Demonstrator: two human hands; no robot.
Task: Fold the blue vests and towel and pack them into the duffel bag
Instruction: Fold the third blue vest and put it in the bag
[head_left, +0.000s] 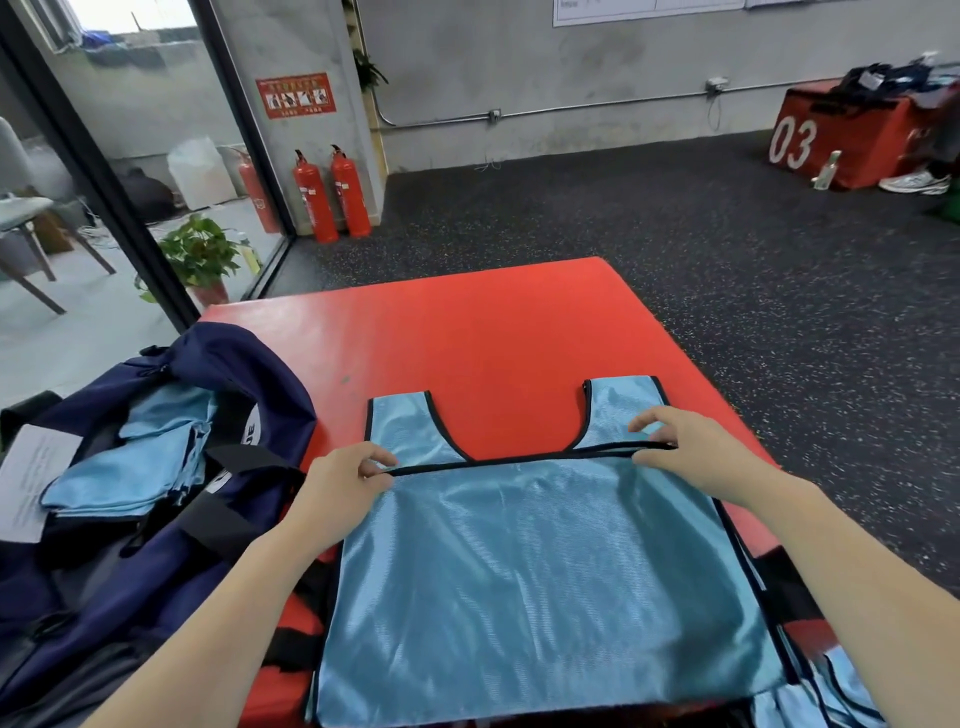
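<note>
A light blue vest with black trim lies on the red mat, its lower part folded up over itself so the black hem runs across just below the shoulder straps. My left hand pinches the hem at its left end. My right hand pinches the same hem at its right end. An open navy duffel bag sits to the left with folded blue cloth inside. More blue vest fabric shows at the bottom right.
A white paper sheet lies on the bag's left part. Speckled dark floor surrounds the mat. Two red fire extinguishers stand by the wall, a potted plant behind glass, a red "03" box far right.
</note>
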